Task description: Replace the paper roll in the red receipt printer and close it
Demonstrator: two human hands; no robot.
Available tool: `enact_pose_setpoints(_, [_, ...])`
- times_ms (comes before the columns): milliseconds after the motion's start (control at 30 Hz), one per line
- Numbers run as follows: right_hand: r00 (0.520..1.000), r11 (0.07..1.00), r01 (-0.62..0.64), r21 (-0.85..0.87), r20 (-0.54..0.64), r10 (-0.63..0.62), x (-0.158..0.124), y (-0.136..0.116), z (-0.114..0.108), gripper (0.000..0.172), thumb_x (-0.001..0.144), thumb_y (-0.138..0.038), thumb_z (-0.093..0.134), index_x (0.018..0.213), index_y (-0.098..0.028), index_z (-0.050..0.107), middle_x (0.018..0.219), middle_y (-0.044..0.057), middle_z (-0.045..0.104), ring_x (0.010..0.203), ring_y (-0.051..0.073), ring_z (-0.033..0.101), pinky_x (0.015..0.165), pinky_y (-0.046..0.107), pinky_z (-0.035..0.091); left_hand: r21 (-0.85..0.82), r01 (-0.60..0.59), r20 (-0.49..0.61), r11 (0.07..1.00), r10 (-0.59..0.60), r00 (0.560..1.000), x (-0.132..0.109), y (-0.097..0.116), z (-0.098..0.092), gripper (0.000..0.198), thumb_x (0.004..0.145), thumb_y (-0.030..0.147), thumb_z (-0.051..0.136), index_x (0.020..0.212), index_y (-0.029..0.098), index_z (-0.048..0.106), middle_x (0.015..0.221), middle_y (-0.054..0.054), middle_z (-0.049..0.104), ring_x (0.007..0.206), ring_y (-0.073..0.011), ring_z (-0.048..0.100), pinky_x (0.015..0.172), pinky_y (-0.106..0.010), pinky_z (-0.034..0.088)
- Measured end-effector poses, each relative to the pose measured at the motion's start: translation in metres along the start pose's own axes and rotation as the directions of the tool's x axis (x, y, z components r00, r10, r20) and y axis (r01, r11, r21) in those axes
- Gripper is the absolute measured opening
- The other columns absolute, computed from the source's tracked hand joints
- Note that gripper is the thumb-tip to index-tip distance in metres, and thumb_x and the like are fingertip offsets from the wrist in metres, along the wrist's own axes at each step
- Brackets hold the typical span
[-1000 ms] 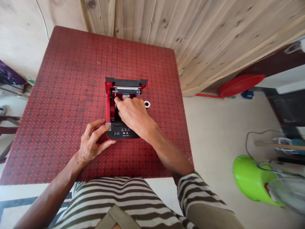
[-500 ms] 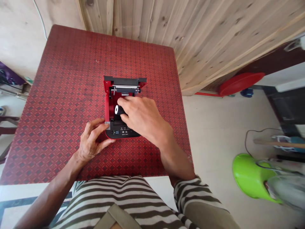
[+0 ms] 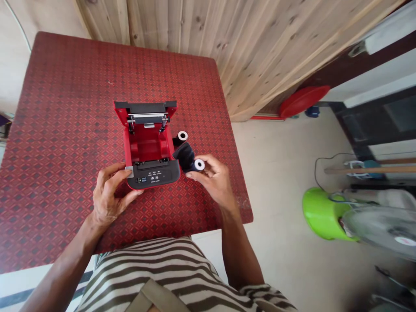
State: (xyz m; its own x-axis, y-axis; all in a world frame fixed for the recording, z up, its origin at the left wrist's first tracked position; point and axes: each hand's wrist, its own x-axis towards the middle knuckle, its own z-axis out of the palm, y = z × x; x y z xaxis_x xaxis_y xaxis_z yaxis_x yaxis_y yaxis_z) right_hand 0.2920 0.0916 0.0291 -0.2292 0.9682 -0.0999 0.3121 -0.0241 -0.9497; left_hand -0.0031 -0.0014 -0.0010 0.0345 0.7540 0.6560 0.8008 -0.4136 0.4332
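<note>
A small red and black printer [image 3: 147,149] sits with its lid tipped open on a red patterned table [image 3: 65,121]; its red paper bay shows nothing inside. My left hand [image 3: 108,195] grips the printer's front left corner with curled fingers. My right hand [image 3: 216,177] pinches a dark roll with a white core [image 3: 191,161] just right of the printer. A second dark roll with a white core [image 3: 180,138] lies on the table beside the printer's right wall.
A wooden plank wall [image 3: 208,39] stands behind the table. On the floor to the right are a red dish [image 3: 303,100], a green plastic stool [image 3: 320,214], a blurred fan [image 3: 380,227] and a cable. The table's right edge is next to my right hand.
My right hand lifted the dark roll out of the printer's bay and carried it to the right side. The view swung right. My left hand stayed on the printer's corner.
</note>
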Motion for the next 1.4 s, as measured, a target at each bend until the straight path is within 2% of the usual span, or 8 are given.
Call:
enact_pose_setpoints(167, [1.000,0.981,0.030,-0.189,0.002,-0.030,-0.009,0.023,0.021,0.037,0.081,-0.045,0.086,0.104,-0.021,0.071,0.085,-0.001,0.069,0.068,0.014,0.057,0.062,0.028,0.046,0.031,0.014,0.003,0.999,-0.014,1.000,-0.002,-0.004,0.000,0.062,0.087,0.049,0.082,0.138,0.025,0.057,0.123,-0.011,0.070,0.110,-0.0256,0.071,0.092,-0.041,0.062])
enact_pose_setpoints(500, [0.984,0.954,0.159,-0.255,0.122,-0.132,-0.017,0.019,0.011,0.027,0.087,-0.037,0.084,0.104,-0.020,0.071,0.088,-0.001,0.070,0.067,0.013,0.056,0.066,0.029,0.048,0.030,0.021,0.000,0.999,-0.021,1.000,-0.002,-0.006,0.001,0.058,0.088,0.051,0.081,0.136,0.027,0.057,0.123,-0.010,0.070,0.110,-0.0245,0.070,0.092,-0.041,0.060])
enact_pose_setpoints(700, [0.981,0.988,0.022,-0.152,0.191,0.008,-0.016,0.013,-0.012,0.063,0.077,-0.042,0.091,0.130,-0.021,0.067,0.091,0.000,0.071,0.066,0.013,0.058,0.063,0.029,0.049,0.010,-0.011,-0.007,1.000,0.012,1.000,-0.002,-0.006,0.001,0.061,0.088,0.047,0.082,0.138,0.022,0.058,0.124,-0.012,0.070,0.113,-0.0246,0.069,0.095,-0.040,0.059])
enact_pose_setpoints(867, [0.996,0.995,0.050,-0.084,0.075,-0.044,0.022,0.007,-0.036,0.031,0.094,-0.044,0.071,0.115,-0.021,0.074,0.096,0.004,0.077,0.084,0.017,0.071,0.078,0.033,0.057,0.019,-0.003,-0.006,1.000,0.003,1.000,-0.002,-0.006,0.001,0.063,0.087,0.048,0.082,0.139,0.024,0.057,0.124,-0.011,0.070,0.112,-0.0251,0.070,0.094,-0.041,0.060])
enact_pose_setpoints(933, [0.989,0.973,0.142,-0.179,-0.005,-0.145,0.047,0.011,-0.029,0.030,0.093,-0.035,0.072,0.119,-0.021,0.074,0.112,0.007,0.078,0.094,0.019,0.072,0.088,0.037,0.058,0.023,0.005,-0.004,1.000,-0.005,1.000,-0.002,-0.006,0.001,0.063,0.086,0.050,0.083,0.138,0.025,0.057,0.123,-0.011,0.070,0.111,-0.0249,0.070,0.094,-0.040,0.060])
enact_pose_setpoints(1067, [0.974,0.937,0.221,-0.272,0.102,-0.200,0.089,0.020,0.001,0.053,0.085,-0.027,0.079,0.137,-0.021,0.067,0.131,0.011,0.074,0.106,0.021,0.072,0.097,0.042,0.056,0.006,0.019,-0.003,1.000,-0.019,1.000,-0.001,-0.006,0.001,0.059,0.086,0.050,0.082,0.135,0.026,0.058,0.122,-0.010,0.071,0.109,-0.0243,0.072,0.092,-0.040,0.061])
enact_pose_setpoints(1167, [0.967,0.949,0.244,-0.198,0.126,-0.223,0.100,0.021,0.014,0.039,0.086,-0.031,0.077,0.123,-0.019,0.072,0.128,0.009,0.076,0.116,0.022,0.070,0.105,0.043,0.053,-0.010,0.020,0.002,1.000,-0.020,1.000,0.000,-0.004,0.000,0.059,0.087,0.046,0.082,0.137,0.027,0.057,0.123,-0.012,0.070,0.109,-0.0251,0.072,0.092,-0.041,0.063])
enact_pose_setpoints(1400, [0.925,0.950,0.311,0.041,0.218,-0.312,0.070,-0.043,-0.037,0.054,0.085,-0.062,0.078,0.126,-0.027,0.072,0.118,0.005,0.076,0.106,0.023,0.073,0.092,0.041,0.059,-0.016,-0.002,0.004,1.000,0.002,1.000,0.001,-0.002,0.000,0.063,0.087,0.045,0.082,0.140,0.024,0.056,0.123,-0.014,0.069,0.109,-0.0251,0.072,0.091,-0.039,0.064])
